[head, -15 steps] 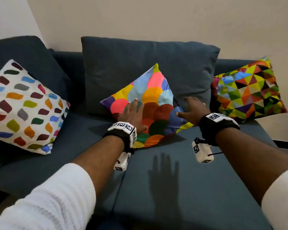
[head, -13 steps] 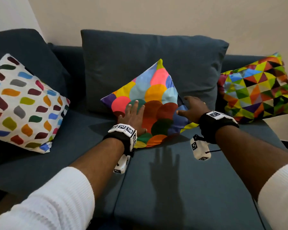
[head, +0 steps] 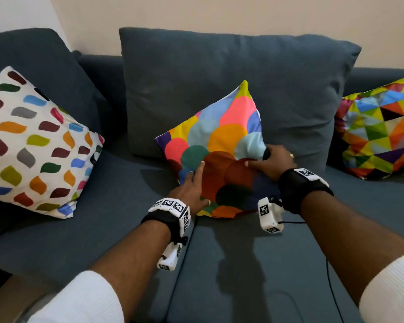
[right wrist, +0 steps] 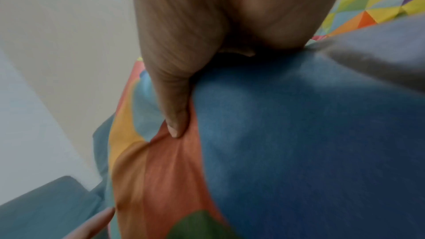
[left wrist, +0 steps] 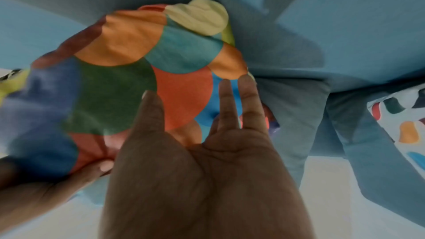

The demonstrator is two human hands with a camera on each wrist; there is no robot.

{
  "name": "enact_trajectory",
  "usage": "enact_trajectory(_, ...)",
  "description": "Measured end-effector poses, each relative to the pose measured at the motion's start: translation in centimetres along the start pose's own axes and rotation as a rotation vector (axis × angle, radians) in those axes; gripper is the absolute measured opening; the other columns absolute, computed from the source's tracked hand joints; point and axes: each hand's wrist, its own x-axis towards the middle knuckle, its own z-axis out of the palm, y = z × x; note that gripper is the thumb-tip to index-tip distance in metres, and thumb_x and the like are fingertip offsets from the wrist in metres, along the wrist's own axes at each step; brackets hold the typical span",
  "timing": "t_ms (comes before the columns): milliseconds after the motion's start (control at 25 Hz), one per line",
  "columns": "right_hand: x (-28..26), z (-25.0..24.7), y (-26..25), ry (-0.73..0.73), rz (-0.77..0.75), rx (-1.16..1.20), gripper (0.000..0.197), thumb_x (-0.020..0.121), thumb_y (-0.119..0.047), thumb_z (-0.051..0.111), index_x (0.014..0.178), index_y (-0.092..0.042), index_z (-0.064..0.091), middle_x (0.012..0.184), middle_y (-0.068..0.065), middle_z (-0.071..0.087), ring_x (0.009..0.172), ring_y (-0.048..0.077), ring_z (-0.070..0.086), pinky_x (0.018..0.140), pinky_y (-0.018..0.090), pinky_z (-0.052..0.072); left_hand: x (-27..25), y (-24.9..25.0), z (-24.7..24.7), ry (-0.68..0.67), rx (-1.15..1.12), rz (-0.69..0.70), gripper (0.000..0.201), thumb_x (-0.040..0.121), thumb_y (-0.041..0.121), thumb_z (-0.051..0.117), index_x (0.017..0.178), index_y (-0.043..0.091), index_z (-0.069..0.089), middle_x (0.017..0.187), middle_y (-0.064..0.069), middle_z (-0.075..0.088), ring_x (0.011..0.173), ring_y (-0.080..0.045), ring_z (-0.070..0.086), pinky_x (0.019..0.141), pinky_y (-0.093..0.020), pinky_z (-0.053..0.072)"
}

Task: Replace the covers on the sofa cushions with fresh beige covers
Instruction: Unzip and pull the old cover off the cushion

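A cushion with a cover of coloured circles (head: pixel 222 141) leans on the sofa's dark blue back cushion (head: pixel 219 73). My left hand (head: pixel 195 176) lies on its lower left face with straight fingers, and the left wrist view shows the same hand (left wrist: pixel 197 101) flat against the cushion (left wrist: pixel 115 79). My right hand (head: pixel 259 159) grips the cushion's right edge, thumb on the front and fingers behind. In the right wrist view the thumb (right wrist: pixel 173 115) digs into the bunched cover (right wrist: pixel 287 152). No beige cover is in view.
A white cushion with coloured dabs (head: pixel 35 145) leans at the left end of the sofa. A cushion with coloured triangles (head: pixel 380 131) stands at the right. The blue sofa seat (head: pixel 243 276) stretches in front of me, with a thin black cable (head: pixel 331 287) hanging from my right arm.
My right hand has gone from the cushion's right corner to a grip with the thumb on its front face. My left hand slid to the lower left. My head has moved closer.
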Motion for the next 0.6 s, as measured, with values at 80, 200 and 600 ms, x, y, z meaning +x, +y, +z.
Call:
enact_trajectory(80, -2.5, -0.4, -1.4, 0.015, -0.103, 0.074, 0.034, 0.068, -0.031, 0.087, 0.098, -0.018, 0.075, 0.086, 0.006, 0.074, 0.087, 0.026, 0.070, 0.074, 0.036, 0.053, -1.4, 0.5, -0.1, 0.016, -0.121, 0.000, 0.117, 0.084, 0.048, 0.071, 0.151, 0.038, -0.025, 0.161, -0.017, 0.019, 0.136, -0.039, 0.044, 0.103, -0.053, 0.045)
enact_trajectory(200, -6.5, -2.9, -2.9, 0.132, -0.190, 0.088, 0.028, 0.071, -0.028, 0.080, 0.097, -0.023, 0.074, 0.084, 0.003, 0.075, 0.087, 0.028, 0.070, 0.073, 0.039, 0.055, -3.7, 3.2, -2.1, 0.137, -0.445, -0.025, 0.107, 0.083, 0.070, 0.056, 0.153, 0.039, -0.020, 0.157, -0.016, 0.035, 0.135, -0.039, 0.047, 0.106, -0.048, 0.042)
enact_trajectory(600, -20.8, -8.6, 3.0, 0.130, -0.671, -0.768, 0.041, 0.077, -0.020, 0.059, 0.116, -0.009, 0.065, 0.141, 0.012, 0.058, 0.128, 0.029, 0.058, 0.100, 0.048, 0.048, -16.4, 12.8, 0.9, -0.066, -1.516, -0.197, 0.077, 0.073, 0.087, 0.045, 0.118, 0.026, 0.063, 0.112, -0.008, 0.074, 0.099, -0.032, 0.072, 0.088, -0.050, 0.056)
